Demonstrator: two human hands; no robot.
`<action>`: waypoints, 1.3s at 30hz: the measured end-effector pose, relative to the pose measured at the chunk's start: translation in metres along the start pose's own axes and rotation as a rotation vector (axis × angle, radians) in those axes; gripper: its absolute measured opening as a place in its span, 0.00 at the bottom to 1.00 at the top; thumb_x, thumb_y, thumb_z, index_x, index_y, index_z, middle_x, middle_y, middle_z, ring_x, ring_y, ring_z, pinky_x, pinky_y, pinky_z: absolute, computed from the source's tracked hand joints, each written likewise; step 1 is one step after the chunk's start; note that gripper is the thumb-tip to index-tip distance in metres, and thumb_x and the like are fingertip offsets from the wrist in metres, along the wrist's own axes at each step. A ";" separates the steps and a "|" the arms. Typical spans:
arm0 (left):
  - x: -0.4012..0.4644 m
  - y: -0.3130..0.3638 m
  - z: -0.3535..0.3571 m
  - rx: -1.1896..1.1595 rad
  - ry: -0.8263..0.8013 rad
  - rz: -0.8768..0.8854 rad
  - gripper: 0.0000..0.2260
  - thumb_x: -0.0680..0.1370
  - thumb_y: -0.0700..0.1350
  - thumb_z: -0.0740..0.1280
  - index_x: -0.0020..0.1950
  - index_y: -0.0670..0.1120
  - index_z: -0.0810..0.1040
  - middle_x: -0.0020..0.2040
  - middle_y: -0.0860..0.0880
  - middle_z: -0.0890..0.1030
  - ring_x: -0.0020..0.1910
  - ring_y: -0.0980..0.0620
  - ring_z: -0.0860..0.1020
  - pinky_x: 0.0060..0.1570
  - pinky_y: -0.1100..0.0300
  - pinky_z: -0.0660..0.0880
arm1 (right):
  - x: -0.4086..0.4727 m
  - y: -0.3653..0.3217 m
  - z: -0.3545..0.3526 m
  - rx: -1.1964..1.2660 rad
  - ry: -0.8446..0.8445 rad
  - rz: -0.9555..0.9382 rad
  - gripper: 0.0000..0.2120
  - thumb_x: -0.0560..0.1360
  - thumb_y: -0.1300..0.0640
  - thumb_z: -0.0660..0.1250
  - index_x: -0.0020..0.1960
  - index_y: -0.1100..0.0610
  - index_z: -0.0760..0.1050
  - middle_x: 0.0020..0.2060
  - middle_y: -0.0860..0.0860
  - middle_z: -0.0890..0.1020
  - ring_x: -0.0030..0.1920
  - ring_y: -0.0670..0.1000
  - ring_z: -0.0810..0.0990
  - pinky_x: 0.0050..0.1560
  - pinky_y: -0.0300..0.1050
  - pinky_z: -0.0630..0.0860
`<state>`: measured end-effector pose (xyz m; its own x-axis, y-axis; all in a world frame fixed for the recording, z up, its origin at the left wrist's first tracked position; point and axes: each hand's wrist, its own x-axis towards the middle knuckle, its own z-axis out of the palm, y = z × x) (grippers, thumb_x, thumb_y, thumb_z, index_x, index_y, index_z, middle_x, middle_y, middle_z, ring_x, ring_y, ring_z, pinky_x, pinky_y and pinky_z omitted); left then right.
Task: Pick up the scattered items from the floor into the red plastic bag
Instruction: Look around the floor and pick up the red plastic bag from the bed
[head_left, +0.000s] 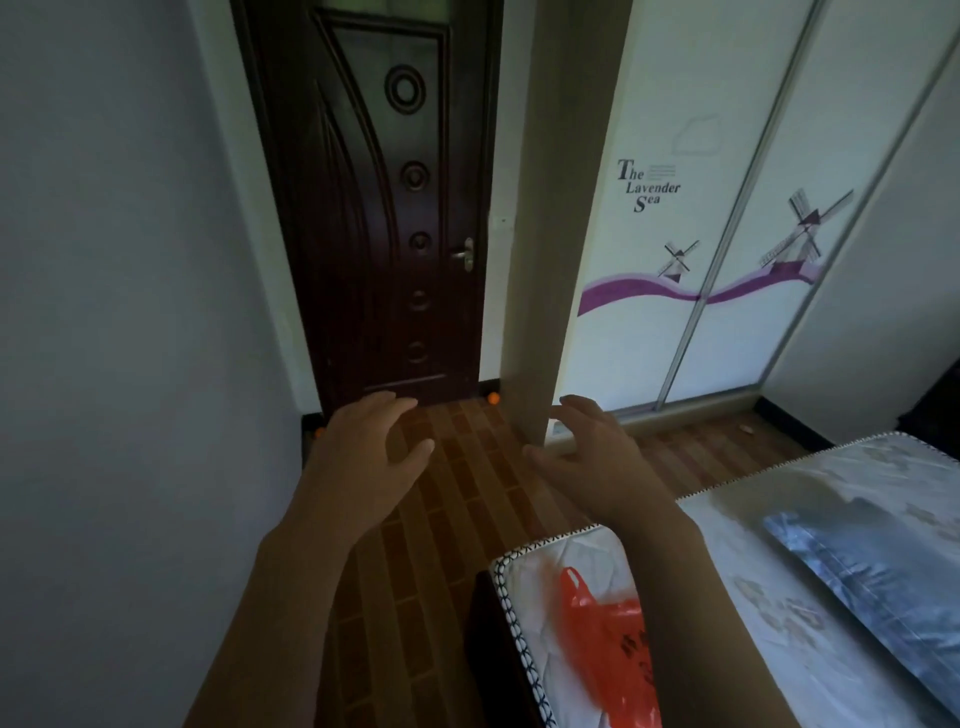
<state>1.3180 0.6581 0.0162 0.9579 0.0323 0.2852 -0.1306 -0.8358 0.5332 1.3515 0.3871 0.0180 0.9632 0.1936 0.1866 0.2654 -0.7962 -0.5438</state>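
Red plastic bag (605, 644) on bed (727, 545) corner, unheld.
Left hand (371, 457) and right hand (587, 449) released, empty, over floor (467, 519); orange ball (493, 398) by door (384, 208). Advice: take bag first, then collect.

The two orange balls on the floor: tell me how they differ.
The orange ball by the door's right corner shows nearly whole; the orange ball at the left wall is only a sliver behind the left hand. The first lies in the gap between the door and the post, the second against the dark skirting. Both look small, orange and still on the floor.
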 end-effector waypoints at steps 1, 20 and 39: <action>0.005 -0.006 -0.002 -0.007 0.002 -0.017 0.27 0.81 0.59 0.67 0.79 0.54 0.69 0.80 0.51 0.67 0.79 0.49 0.63 0.78 0.46 0.63 | 0.009 -0.003 0.003 0.005 -0.012 -0.010 0.23 0.77 0.37 0.67 0.67 0.45 0.75 0.68 0.45 0.73 0.65 0.49 0.72 0.67 0.55 0.73; 0.230 -0.111 0.065 0.044 -0.008 -0.206 0.35 0.75 0.69 0.58 0.79 0.55 0.69 0.80 0.52 0.67 0.79 0.49 0.64 0.79 0.44 0.61 | 0.294 0.058 0.097 0.077 -0.120 -0.074 0.16 0.74 0.31 0.61 0.59 0.32 0.71 0.65 0.42 0.74 0.65 0.51 0.75 0.64 0.66 0.75; 0.489 -0.111 0.128 0.119 -0.073 -0.099 0.36 0.75 0.73 0.55 0.79 0.58 0.68 0.80 0.56 0.65 0.79 0.53 0.61 0.78 0.44 0.63 | 0.509 0.126 0.088 0.088 -0.046 0.060 0.26 0.75 0.27 0.57 0.68 0.38 0.70 0.70 0.41 0.71 0.69 0.51 0.73 0.68 0.64 0.73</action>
<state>1.8337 0.6960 -0.0056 0.9812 0.0810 0.1753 -0.0080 -0.8899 0.4561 1.8793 0.4358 -0.0273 0.9778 0.1753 0.1149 0.2084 -0.7543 -0.6225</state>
